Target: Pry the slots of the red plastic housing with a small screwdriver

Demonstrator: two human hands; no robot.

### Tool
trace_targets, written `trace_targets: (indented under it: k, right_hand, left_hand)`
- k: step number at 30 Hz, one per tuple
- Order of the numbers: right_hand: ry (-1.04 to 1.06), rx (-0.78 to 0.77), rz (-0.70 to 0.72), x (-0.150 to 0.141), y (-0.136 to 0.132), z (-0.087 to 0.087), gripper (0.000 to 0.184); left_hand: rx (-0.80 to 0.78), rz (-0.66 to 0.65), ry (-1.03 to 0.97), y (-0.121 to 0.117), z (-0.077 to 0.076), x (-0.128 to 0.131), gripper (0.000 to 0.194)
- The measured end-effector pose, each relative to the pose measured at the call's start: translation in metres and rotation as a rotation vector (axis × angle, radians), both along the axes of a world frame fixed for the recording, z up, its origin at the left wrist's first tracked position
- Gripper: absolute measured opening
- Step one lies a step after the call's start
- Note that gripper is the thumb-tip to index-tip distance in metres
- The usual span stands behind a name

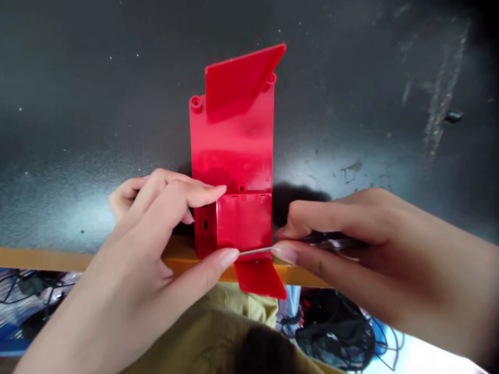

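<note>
The left hand (148, 234) pinches a flat, glossy red plastic casing (234, 150) at its lower box section. The right hand (362, 249) holds a thin steel screwdriver (327, 241), its shaft lying along the casing's lower edge.

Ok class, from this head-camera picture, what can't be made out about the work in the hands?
Head view, the only view:
The far end of the thin steel shaft is hidden by the left hand's thumb.
Most of the dark handle is hidden by the right hand.
The underside of the red plastic casing faces away from the camera.
The small dark slot is too small to identify.
The cables run off the left edge.
</note>
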State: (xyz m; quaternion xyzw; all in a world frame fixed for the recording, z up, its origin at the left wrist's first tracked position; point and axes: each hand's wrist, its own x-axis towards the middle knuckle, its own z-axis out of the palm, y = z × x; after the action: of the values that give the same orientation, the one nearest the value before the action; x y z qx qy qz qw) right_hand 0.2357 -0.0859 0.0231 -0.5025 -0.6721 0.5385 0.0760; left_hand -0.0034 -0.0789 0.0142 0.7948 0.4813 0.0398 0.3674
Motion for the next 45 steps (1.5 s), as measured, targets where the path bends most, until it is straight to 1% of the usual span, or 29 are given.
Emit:
trace_targets:
  k: [3,5,6,8,10,12,16,20,25,30,35,41,45]
  right_hand:
    - [0.042,0.024,0.036,0.003,-0.002,-0.006,0.020]
    - [0.091,0.002,0.004,0.006,-0.004,-0.009,0.019]
    - [0.109,-0.017,-0.043,0.009,-0.006,-0.010,0.020]
    - [0.126,-0.031,-0.187,0.015,-0.011,-0.011,0.022]
    - [0.112,0.020,-0.315,0.020,-0.018,-0.010,0.023]
    - [0.088,0.079,-0.340,0.025,-0.025,-0.010,0.018]
    - [0.059,0.113,-0.279,0.027,-0.036,-0.010,0.011]
    - [0.052,0.113,-0.237,0.021,-0.037,-0.008,0.013]
    - [0.064,0.161,-0.181,0.011,-0.028,-0.006,0.018]
    - [0.064,0.152,-0.089,0.004,-0.016,-0.008,0.019]
    - [0.055,0.149,-0.015,0.001,-0.013,-0.008,0.018]
    - [0.041,0.177,0.001,0.000,-0.014,-0.005,0.018]
    - [0.034,0.134,-0.004,0.000,-0.015,-0.001,0.016]
  left_hand:
    - [0.052,0.001,-0.028,-0.001,-0.006,-0.002,0.034]
    - [0.087,0.003,-0.070,-0.001,-0.009,-0.004,0.031]
    - [0.093,0.003,-0.082,-0.001,-0.010,-0.005,0.029]
    - [0.092,-0.007,-0.077,-0.001,-0.010,-0.007,0.029]
    - [0.101,-0.016,-0.077,-0.001,-0.010,-0.008,0.030]
    - [0.123,-0.015,-0.086,-0.002,-0.012,-0.008,0.032]
    - [0.154,0.032,-0.092,-0.004,-0.017,-0.006,0.036]
    - [0.144,0.071,-0.098,-0.005,-0.018,-0.004,0.033]
    - [0.139,0.021,-0.102,-0.003,-0.015,-0.008,0.033]
    - [0.158,0.016,-0.113,-0.004,-0.015,-0.011,0.036]
    - [0.152,0.002,-0.143,-0.005,-0.016,-0.010,0.037]
    - [0.152,0.002,-0.144,-0.006,-0.018,-0.010,0.037]
    - [0.159,-0.008,-0.148,-0.006,-0.020,-0.011,0.039]
